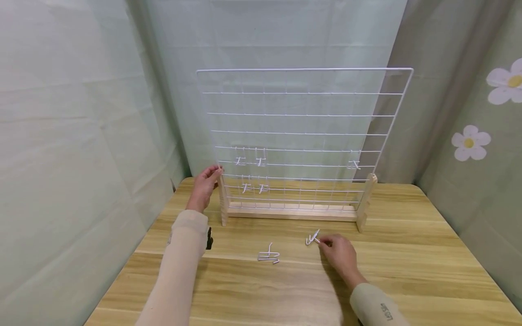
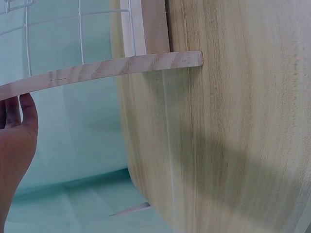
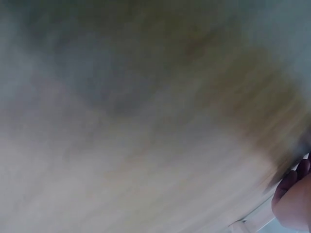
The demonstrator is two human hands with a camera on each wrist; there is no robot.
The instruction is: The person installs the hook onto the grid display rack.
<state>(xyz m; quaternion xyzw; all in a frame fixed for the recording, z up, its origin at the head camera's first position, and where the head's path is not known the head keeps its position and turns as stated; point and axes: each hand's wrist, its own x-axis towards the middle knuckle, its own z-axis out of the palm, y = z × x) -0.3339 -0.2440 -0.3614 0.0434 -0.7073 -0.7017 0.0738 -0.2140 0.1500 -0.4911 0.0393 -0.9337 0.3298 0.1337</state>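
Note:
A white wire grid rack [image 1: 302, 134] stands upright in a wooden base [image 1: 291, 212] on the table. At its left side my left hand [image 1: 205, 183] grips the rack's edge by the top of the wooden side post [image 1: 224, 203]. The left wrist view shows the fingers [image 2: 30, 114] against that post [image 2: 121, 66]. My right hand [image 1: 339, 254] pinches a white wire hook [image 1: 313, 237] in front of the base. Another white hook [image 1: 268, 254] lies on the table between the hands. In the blurred right wrist view, only part of the right hand [image 3: 294, 196] shows.
Several white hooks hang on the grid, such as one at the upper left [image 1: 261, 161] and one at the right [image 1: 353, 165]. The wooden table [image 1: 424, 253] reaches toward pale green curtains [image 1: 89, 136] at the sides and back.

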